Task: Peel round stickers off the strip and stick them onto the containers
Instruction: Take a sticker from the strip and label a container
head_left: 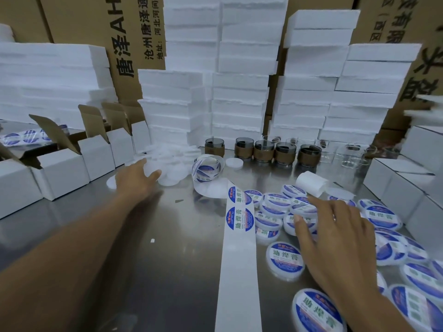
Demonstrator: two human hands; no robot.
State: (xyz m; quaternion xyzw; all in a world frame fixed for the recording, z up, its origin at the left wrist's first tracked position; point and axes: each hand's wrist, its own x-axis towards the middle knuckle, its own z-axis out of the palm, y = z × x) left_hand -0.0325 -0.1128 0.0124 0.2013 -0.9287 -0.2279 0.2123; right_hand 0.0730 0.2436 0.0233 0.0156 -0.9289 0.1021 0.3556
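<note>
Your left hand [134, 178], fingers loose and empty, is at the blank containers [167, 159]. Your right hand [335, 236], spread flat, lies over labelled containers [285, 259] beside the strip [239, 271].

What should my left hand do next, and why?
Probably grip one plain white container with the left hand: its fingers are open right at that unlabelled pile. Two stickers wait on the strip, and the right hand lies open over labelled containers.

Left hand [137, 179], right hand [335, 236] and forearms [72, 259] are bare.
</note>
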